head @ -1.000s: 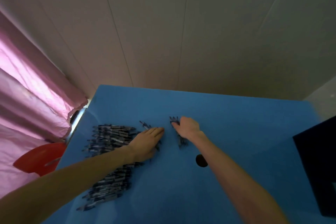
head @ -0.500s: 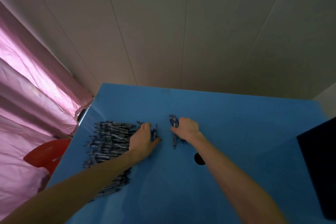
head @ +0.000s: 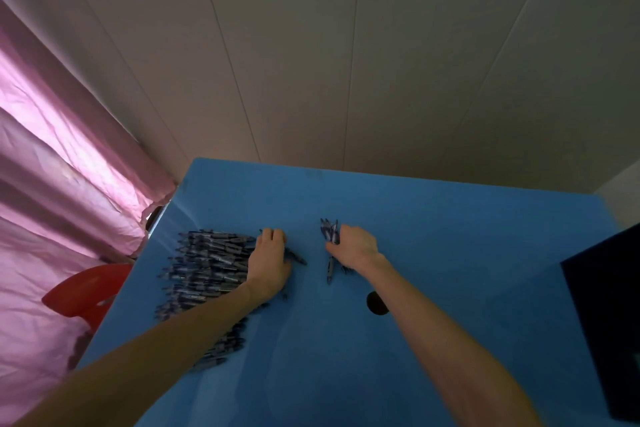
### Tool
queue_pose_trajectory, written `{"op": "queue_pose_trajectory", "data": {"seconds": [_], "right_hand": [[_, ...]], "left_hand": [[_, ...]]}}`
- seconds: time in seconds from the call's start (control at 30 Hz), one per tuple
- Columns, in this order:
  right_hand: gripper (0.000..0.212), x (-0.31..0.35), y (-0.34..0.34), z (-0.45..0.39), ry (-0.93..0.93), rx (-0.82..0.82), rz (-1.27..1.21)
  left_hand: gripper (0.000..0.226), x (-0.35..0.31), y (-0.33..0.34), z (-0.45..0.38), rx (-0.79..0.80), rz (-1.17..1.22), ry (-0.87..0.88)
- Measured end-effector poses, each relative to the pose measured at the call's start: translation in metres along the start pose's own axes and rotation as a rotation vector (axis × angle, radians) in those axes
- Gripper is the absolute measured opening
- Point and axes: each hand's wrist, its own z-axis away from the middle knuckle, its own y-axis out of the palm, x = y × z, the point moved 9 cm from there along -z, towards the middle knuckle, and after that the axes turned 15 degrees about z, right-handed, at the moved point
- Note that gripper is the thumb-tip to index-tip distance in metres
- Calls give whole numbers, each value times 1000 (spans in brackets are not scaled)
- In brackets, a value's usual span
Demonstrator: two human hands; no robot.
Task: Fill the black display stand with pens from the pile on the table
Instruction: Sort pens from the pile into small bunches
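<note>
A large pile of dark blue pens covers the left part of the blue table. My left hand lies at the pile's right edge with its fingers curled round a few pens, one sticking out to the right. My right hand grips a small bunch of pens near the table's middle; their tips poke out beyond the fingers and one end shows below the palm. Only a corner of the black display stand shows at the right edge of the view.
A round black hole sits in the table just left of my right forearm. A pink curtain hangs on the left, with a red chair beside the table's left edge. A panelled wall stands behind the table.
My left hand has gone from lying flat on loose pens to curling round them at the pile's edge. The right hand has kept its bunch and barely shifted. The camera has tilted slightly.
</note>
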Motion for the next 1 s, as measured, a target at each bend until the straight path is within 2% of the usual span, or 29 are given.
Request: {"op": "queue_pose_trajectory", "data": {"seconds": [0.33,0.53,0.77,0.87,0.93,1.0], "right_hand": [[23,0,-1,1,-7,-14,22],[31,5,-3,-8,-8,27,86],[29,6,-1,-18,40,65,99],[29,4,3,-22,34,92,51],[29,1,4,-23,40,89,40],[29,-1,2,-22,51,73,48]], "left_hand": [[26,-5,-14,-20,-101,232,-47],[45,3,-9,-11,-150,307,-115],[73,0,7,-21,-84,233,-228],[73,-8,7,-33,-99,261,-170],[74,-17,10,-42,-65,254,-87],[80,-21,12,-47,-37,231,-82]]}}
